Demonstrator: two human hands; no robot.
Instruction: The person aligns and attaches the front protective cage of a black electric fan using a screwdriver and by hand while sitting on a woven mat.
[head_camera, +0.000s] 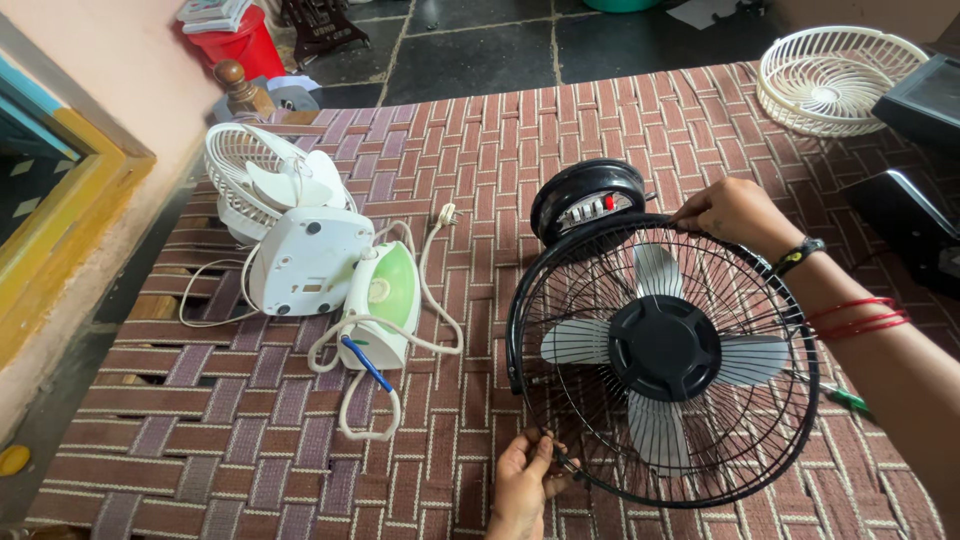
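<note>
Head camera view, looking down on a woven cot surface (470, 150) of maroon and cream straps. A black table fan (662, 350) lies on its back at centre right, wire guard facing up, grey blades and black hub visible inside. The person's left hand (522, 485) pinches the guard's lower rim, fingers closed on the wire. The right hand (735, 212) grips the upper rim beside the fan's round black base (588, 198). To the left lie a small white fan (285, 225) and a white and green clothes iron (385, 300) with its cord. A cream fan guard (835, 80) rests at upper right.
</note>
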